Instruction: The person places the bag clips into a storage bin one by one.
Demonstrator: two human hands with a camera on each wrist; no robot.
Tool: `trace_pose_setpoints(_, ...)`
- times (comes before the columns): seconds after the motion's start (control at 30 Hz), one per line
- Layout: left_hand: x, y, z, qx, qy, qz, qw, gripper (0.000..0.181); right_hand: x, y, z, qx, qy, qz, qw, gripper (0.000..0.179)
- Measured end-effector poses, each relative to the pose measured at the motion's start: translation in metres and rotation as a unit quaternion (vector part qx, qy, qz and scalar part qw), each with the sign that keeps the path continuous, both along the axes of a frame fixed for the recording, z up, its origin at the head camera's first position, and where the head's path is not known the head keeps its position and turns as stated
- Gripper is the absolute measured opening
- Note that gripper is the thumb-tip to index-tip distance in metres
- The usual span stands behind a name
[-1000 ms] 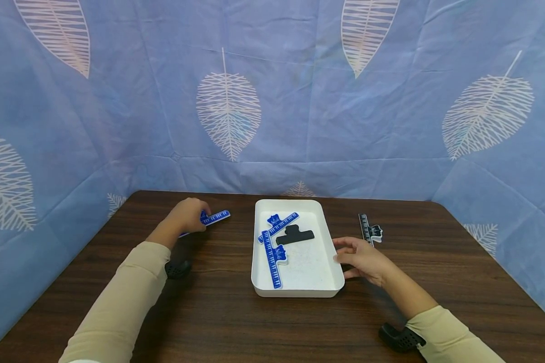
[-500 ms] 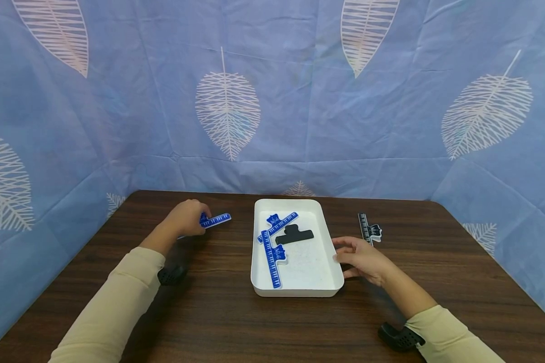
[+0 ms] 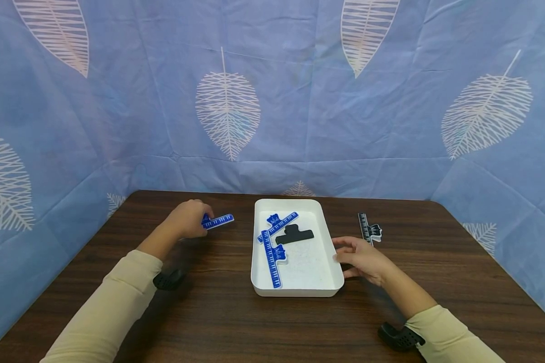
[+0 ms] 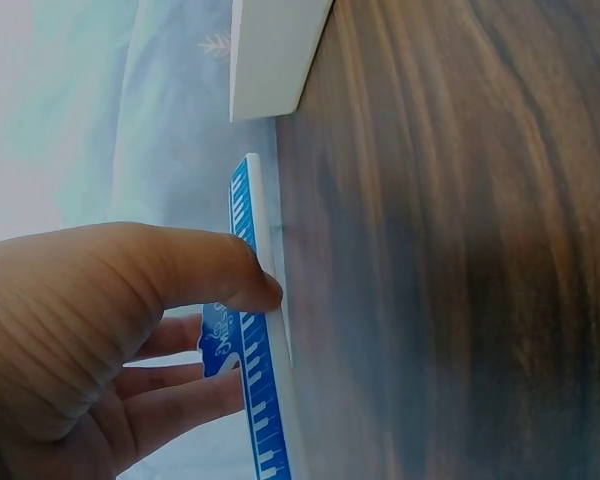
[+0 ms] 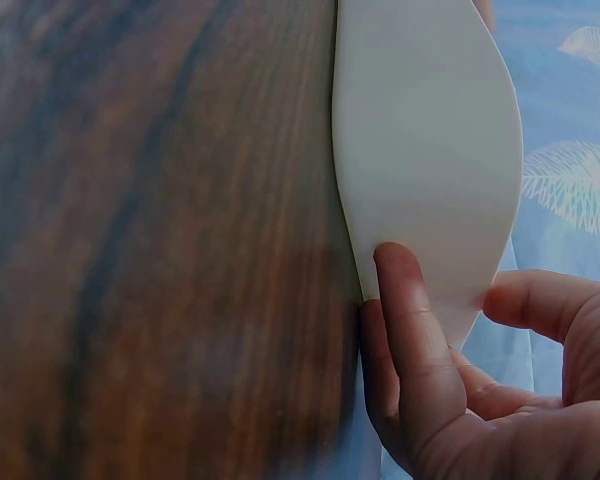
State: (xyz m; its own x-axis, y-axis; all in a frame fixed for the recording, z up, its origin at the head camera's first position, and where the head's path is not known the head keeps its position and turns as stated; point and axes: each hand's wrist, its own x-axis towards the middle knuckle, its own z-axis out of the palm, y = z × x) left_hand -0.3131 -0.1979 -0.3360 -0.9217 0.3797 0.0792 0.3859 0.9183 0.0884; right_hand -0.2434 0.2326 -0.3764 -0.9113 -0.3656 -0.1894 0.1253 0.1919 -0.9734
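In the left wrist view my left hand [image 4: 90,340] pinches a blue plastic clip [image 4: 265,400] with a piano-key strip along its bar, thumb on the near face and fingers behind. From the head view, this clip sits just off the fingertips, left of a white tray [image 3: 311,269]. My right hand [image 3: 365,259] holds the tray at its right side. The right wrist view has the thumb at the rim and fingers against the outer wall [image 5: 420,150]. Inside the tray lie two blue piano-key clips [image 3: 271,259] and a plain black clip [image 3: 294,235].
A black piano-key clip [image 3: 365,228] lies on the dark wooden table [image 3: 218,322], right of the tray and beyond my right hand. Blue cloth with white leaf prints [image 3: 281,101] hangs behind and at both sides of the table.
My left hand has shifted slightly right with the blue clip, and its forearm has swung a little to the left. The right hand and tray stay put.
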Motion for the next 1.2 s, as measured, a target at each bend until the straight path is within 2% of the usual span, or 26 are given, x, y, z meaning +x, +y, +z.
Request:
trace_pose_setpoints(0.2, 0.006, 0.004, 0.004, 0.002, 0.011, -0.005, 0.9999, 0.033, 0.000, 0.000, 0.000, 0.002, 0.000, 0.000, 1.0000, 0.062)
trace_pose_setpoints(0.5, 0.015, 0.016, 0.013, 0.005, 0.039, -0.051, 0.9979, 0.031, 0.000, 0.000, 0.000, 0.001, -0.002, -0.003, 1.0000, 0.062)
trace_pose_setpoints(0.8, 0.018, 0.025, 0.019, 0.010, 0.057, -0.085, 0.9947, 0.031, 0.001, -0.001, 0.000, 0.000, -0.001, -0.005, 1.0000, 0.062)
trace_pose_setpoints(0.97, 0.019, 0.031, 0.021, 0.003, 0.062, -0.093, 0.9937, 0.030, 0.002, -0.002, 0.001, -0.003, 0.000, 0.000, 1.0000, 0.063)
trace_pose_setpoints(1.2, 0.021, 0.044, 0.027, -0.002, 0.052, -0.092, 0.9944, 0.028, 0.002, -0.002, 0.002, -0.001, -0.005, -0.005, 1.0000, 0.064)
